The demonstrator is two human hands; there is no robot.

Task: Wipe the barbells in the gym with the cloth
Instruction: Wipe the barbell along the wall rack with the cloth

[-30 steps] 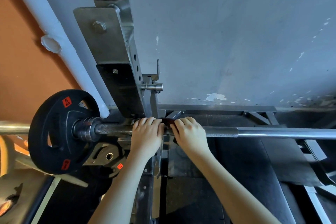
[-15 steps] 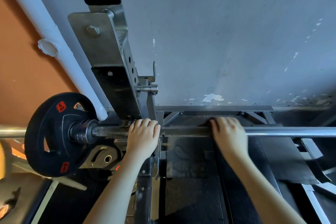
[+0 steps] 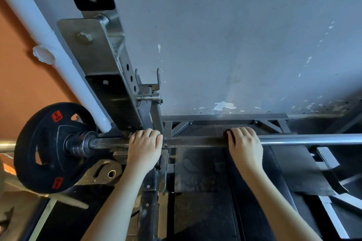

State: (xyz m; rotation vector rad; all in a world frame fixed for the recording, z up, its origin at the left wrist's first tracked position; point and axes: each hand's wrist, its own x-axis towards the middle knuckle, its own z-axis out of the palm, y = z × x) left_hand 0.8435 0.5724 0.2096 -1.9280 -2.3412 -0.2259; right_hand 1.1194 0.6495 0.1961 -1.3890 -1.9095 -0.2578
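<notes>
Crosswise, the barbell (image 3: pixel 195 142) runs from 9 to 3 o'clock, weight plate (image 3: pixel 49 146) at its 9 o'clock end. Along it the left hand (image 3: pixel 145 148) curls over the shaft beside the rack upright (image 3: pixel 109 92). The right hand (image 3: pixel 244 143), at its 3 o'clock, wraps the bar with the dark cloth (image 3: pixel 229 136) pressed under its fingers (image 3: pixel 242 132), and the shinier shaft likely left to wipe stretches toward 3 o'clock.

Both forearms, at the lower middle of the frame, were bare; the left hand (image 3: pixel 145 148) and right hand (image 3: pixel 244 143) were bare too, nails seemingly short.
</notes>
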